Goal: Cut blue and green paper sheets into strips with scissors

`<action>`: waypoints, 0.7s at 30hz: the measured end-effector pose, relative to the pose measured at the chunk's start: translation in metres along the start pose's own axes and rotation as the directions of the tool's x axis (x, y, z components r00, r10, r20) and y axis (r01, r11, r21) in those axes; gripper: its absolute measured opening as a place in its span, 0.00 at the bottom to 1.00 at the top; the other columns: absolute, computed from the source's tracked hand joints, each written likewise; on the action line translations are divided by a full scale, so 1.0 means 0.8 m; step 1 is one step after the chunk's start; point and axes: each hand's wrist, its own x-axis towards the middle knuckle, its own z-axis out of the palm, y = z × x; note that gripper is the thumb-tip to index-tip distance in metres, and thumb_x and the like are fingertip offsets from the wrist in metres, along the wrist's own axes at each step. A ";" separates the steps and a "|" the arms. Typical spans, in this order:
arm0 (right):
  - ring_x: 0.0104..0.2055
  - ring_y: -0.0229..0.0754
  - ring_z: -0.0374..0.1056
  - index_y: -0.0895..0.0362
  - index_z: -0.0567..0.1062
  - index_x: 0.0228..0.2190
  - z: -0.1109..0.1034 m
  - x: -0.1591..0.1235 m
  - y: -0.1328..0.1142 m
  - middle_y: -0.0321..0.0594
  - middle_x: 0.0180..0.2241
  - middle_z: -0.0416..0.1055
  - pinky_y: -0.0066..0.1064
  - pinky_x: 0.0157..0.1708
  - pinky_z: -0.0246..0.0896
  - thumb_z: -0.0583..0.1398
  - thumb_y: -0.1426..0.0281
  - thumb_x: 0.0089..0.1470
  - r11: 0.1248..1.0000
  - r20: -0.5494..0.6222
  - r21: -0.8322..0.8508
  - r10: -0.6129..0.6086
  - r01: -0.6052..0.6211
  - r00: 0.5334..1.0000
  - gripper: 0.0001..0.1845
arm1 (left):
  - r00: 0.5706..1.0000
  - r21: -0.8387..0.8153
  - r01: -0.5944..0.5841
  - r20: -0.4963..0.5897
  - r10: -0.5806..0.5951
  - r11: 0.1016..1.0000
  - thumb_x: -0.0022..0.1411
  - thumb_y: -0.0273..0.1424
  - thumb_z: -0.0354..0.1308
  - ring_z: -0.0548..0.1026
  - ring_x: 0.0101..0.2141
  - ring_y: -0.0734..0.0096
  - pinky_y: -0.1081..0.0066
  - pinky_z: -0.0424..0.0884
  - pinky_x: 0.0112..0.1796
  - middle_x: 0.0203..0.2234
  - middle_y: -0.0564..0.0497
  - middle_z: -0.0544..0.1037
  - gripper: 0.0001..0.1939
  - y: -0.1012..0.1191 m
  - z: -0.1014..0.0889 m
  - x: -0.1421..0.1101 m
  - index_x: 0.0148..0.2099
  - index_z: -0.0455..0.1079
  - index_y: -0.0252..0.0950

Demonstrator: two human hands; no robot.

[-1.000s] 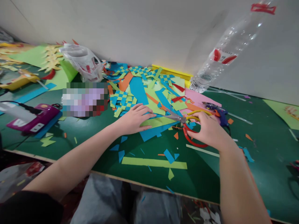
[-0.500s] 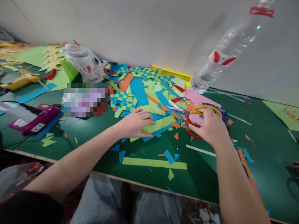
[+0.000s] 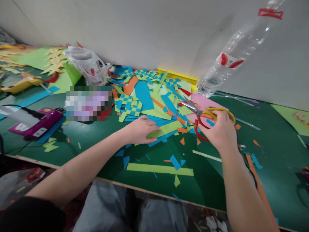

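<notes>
My left hand (image 3: 142, 130) lies on the heap of paper with thumb and fingers apart. Its fingers touch a light green paper strip (image 3: 171, 129) that rests over blue strips (image 3: 156, 120). My right hand (image 3: 223, 130) is closed on the handles of a pair of scissors (image 3: 198, 112), one handle red and one yellow. The blades point left toward the heap, slightly parted, with no paper between them. Under and behind the scissors is a pink sheet (image 3: 207, 100). Woven blue-and-green checkered pieces (image 3: 125, 102) lie beyond my left hand.
A clear plastic bottle (image 3: 235, 48) leans at the back right. On the left are a white plastic bag (image 3: 84, 66), a purple power strip (image 3: 41, 124) and a yellow glue gun (image 3: 21, 83). Another green strip (image 3: 159, 169) and scraps lie near the front edge.
My right hand has moved slightly right with the scissors, and the scissors have turned a little so the blades point further away. The blades are closer together. My left hand has barely shifted.
</notes>
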 end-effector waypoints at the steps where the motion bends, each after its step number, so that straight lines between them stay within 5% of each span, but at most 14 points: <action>1: 0.47 0.58 0.68 0.56 0.63 0.47 0.000 0.000 0.000 0.51 0.44 0.69 0.48 0.43 0.64 0.64 0.57 0.47 1.000 -0.006 0.000 0.001 -0.001 1.000 0.29 | 1.000 -0.001 -0.002 -0.001 0.002 1.000 0.64 0.42 0.52 0.76 0.36 0.64 0.62 0.63 0.45 0.35 0.47 0.78 0.20 0.000 -0.001 0.000 0.52 0.71 0.36; 6: 0.47 0.58 0.67 0.55 0.63 0.45 0.000 0.001 -0.001 0.50 0.44 0.69 0.48 0.44 0.64 0.64 0.58 0.47 0.999 -0.023 0.022 0.028 -0.027 0.999 0.27 | 0.997 0.003 -0.026 -0.067 0.026 1.000 0.63 0.34 0.51 0.75 0.31 0.68 0.65 0.66 0.42 0.29 0.51 0.78 0.16 0.001 -0.003 0.000 0.51 0.71 0.38; 10: 0.48 0.58 0.66 0.54 0.63 0.44 -0.001 0.001 -0.001 0.50 0.45 0.68 0.49 0.43 0.65 0.64 0.58 0.46 0.996 -0.049 0.040 0.078 -0.076 0.996 0.26 | 0.970 0.041 0.030 -0.241 -0.019 0.999 0.63 0.27 0.48 0.74 0.28 0.71 0.69 0.68 0.36 0.26 0.54 0.77 0.21 0.000 -0.004 -0.001 0.57 0.66 0.39; 15: 0.46 0.57 0.66 0.54 0.63 0.44 -0.003 0.002 0.001 0.49 0.44 0.68 0.49 0.42 0.65 0.65 0.58 0.43 0.984 -0.063 0.073 0.166 -0.161 0.984 0.28 | 0.888 0.026 0.100 -0.452 -0.078 0.995 0.63 0.25 0.48 0.74 0.27 0.73 0.71 0.68 0.33 0.29 0.52 0.79 0.17 0.000 -0.010 -0.002 0.50 0.73 0.39; 21: 0.46 0.58 0.66 0.54 0.63 0.43 -0.003 0.001 0.000 0.50 0.45 0.68 0.52 0.43 0.65 0.65 0.58 0.44 0.982 -0.076 0.102 0.165 -0.157 0.983 0.28 | 0.742 -0.326 0.203 -0.563 -0.363 0.923 0.63 0.27 0.50 0.73 0.27 0.76 0.75 0.69 0.30 0.28 0.52 0.78 0.12 0.002 -0.019 -0.003 0.41 0.76 0.36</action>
